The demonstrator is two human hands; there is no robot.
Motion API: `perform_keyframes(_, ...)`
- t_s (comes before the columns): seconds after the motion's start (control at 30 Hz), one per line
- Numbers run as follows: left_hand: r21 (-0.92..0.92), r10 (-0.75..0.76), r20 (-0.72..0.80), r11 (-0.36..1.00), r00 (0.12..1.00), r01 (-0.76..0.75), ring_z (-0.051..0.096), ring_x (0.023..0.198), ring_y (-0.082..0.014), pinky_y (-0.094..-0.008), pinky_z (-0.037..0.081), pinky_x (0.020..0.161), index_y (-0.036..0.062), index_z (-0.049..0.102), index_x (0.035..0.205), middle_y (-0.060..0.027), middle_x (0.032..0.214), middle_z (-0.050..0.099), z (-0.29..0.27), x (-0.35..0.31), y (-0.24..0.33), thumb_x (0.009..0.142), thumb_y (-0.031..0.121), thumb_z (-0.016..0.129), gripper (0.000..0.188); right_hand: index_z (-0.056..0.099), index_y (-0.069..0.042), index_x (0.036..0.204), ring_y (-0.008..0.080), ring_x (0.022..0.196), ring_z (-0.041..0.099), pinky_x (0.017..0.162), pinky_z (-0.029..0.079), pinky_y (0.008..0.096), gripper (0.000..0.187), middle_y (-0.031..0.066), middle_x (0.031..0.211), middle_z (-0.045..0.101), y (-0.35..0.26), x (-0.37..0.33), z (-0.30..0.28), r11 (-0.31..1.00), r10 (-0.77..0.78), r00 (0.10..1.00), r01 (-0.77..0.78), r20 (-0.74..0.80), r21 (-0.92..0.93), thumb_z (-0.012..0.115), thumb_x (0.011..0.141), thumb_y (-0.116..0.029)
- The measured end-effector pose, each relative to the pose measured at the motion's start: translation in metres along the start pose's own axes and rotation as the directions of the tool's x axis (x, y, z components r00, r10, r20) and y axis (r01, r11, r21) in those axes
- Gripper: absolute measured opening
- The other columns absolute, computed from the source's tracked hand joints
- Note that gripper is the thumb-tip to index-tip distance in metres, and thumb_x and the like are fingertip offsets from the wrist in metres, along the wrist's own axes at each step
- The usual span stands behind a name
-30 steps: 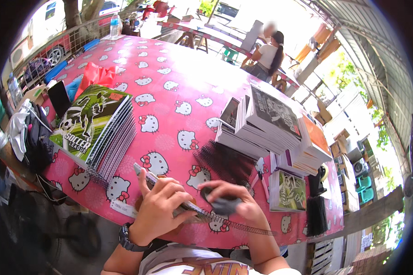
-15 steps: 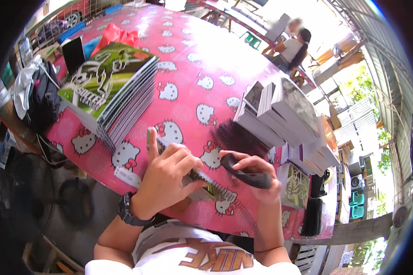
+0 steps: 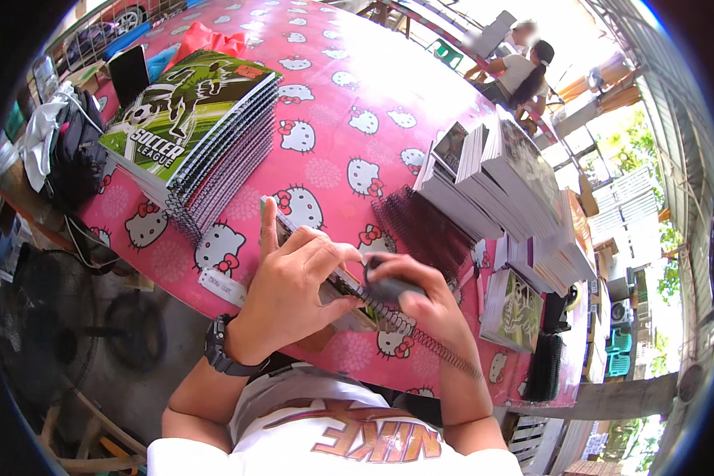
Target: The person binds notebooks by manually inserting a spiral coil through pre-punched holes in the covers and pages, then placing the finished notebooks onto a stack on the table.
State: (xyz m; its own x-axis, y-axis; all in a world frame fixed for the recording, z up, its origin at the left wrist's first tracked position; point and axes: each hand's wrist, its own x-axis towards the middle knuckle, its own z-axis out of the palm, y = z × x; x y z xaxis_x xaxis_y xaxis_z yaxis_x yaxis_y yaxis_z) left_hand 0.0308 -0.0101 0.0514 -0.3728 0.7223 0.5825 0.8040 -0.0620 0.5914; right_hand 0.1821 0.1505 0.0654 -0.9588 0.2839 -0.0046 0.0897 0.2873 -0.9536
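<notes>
notebook tilted over near side of bench, pinched between thumb and bent fingers of left hand. black wire coil trails off its lower right end, toward right forearm. right hand blurred, fingers curled round dark object. change since half second ago: object closer to notebook edge, now just beside it; contact unclear. coil apparently being worked, much length loose. beyond: black coil pile.

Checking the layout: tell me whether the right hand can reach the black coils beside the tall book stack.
Probably yes: the black coils lie close ahead of the right hand, with nothing visible between, though the dark object it grips would likely need setting down.
</notes>
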Motion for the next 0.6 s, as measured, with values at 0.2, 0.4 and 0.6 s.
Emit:
perform_keyframes(0.2,-0.042,-0.03,0.033,0.999,0.999,0.031,0.057,0.096,-0.0168,-0.0628,0.004,0.108,0.0147,0.053,0.117,0.0002,0.091,0.059,-0.002,0.0,0.001,0.054,0.021,0.083,0.071,0.064,0.002,0.099,0.0272,0.114,0.05,0.098,0.035,0.0384,0.064,0.0179,0.113,0.058,-0.023,0.005,0.005,0.974,-0.083,0.995,0.068,0.06,0.214,0.065,0.068,-0.054)
perform_keyframes(0.4,-0.025,0.014,-0.031,1.0,0.999,-0.015,0.053,0.109,-0.0216,-0.0633,0.007,0.107,0.0144,0.034,0.137,-0.0052,0.12,0.049,-0.004,-0.002,0.001,0.054,0.023,0.083,0.097,0.065,-0.001,0.101,0.0304,0.115,0.051,0.096,0.036,0.041,0.061,0.0179,0.106,0.061,-0.015,0.022,0.002,0.969,-0.172,0.977,0.146,0.122,0.2,0.066,0.069,-0.054)
perform_keyframes(0.6,-0.03,-0.01,-0.016,0.999,1.0,0.01,0.047,0.119,-0.0264,-0.0599,0.004,0.109,0.0119,0.033,0.138,-0.0107,0.13,0.045,-0.005,-0.007,-0.005,0.059,0.035,0.082,0.096,0.062,0.004,0.104,0.0318,0.118,0.048,0.099,0.034,0.0402,0.079,0.0145,0.111,0.06,-0.028,0.027,0.01,0.956,-0.2,0.977,0.177,0.079,0.236,0.063,0.066,-0.066)
